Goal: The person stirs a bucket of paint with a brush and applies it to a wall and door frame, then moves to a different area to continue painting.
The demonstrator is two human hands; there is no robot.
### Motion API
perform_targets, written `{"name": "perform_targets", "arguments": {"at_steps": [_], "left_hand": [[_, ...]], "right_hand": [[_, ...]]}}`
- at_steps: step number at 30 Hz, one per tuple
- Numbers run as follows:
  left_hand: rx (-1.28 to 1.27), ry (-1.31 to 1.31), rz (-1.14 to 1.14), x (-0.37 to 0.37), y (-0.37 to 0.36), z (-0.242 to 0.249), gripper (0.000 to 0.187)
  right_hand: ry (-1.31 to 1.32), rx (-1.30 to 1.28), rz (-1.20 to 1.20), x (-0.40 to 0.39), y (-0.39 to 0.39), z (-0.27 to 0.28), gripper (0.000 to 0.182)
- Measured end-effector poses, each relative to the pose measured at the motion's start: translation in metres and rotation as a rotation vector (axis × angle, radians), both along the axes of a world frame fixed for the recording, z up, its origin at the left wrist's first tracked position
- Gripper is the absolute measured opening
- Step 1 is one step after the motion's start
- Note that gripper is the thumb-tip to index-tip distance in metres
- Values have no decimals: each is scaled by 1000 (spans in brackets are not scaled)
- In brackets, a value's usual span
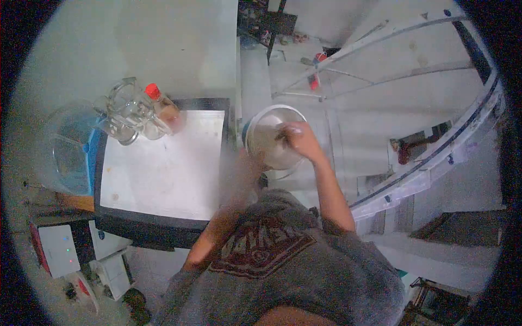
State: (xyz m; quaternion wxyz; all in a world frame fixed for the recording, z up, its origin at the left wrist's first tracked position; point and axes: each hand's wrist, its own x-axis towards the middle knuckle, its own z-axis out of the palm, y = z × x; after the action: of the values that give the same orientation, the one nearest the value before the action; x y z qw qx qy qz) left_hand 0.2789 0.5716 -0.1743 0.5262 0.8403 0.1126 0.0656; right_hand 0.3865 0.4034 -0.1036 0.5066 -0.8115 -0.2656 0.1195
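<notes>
A round pale bowl (269, 120) with a white rim is tilted toward me near the middle of the head view. My left hand (255, 158), partly smeared by motion, grips its lower left rim. Inside the bowl's outline is my right hand (300, 138), with the fingers curled together at the opening. Something small and dark shows at those fingertips, but I cannot tell what it is. Behind the bowl, a larger see-through round container edge (328, 142) shows on the right.
Left of the bowl is a white-topped table (168, 185) with a dark border. Glass mugs (126, 111) and a red-capped bottle (167, 112) stand at its back. A blue-edged clear tub (73, 149) sits further left. On the right is a curved metal-framed rack (429, 182).
</notes>
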Motion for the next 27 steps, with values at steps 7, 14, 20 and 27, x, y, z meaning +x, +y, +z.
{"name": "perform_targets", "arguments": {"at_steps": [7,14,20,27], "left_hand": [[115,25,169,-1,6,-25,26],[-256,151,58,-3,10,26,41],[-61,150,92,-3,3,8,50],[-24,132,157,0,4,-2,49]], "right_hand": [[608,671,-356,-21,-31,41,33],[511,1165,-108,24,1,84,44],[-340,996,-107,48,79,205,39],[-1412,303,-111,61,136,280,39]]}}
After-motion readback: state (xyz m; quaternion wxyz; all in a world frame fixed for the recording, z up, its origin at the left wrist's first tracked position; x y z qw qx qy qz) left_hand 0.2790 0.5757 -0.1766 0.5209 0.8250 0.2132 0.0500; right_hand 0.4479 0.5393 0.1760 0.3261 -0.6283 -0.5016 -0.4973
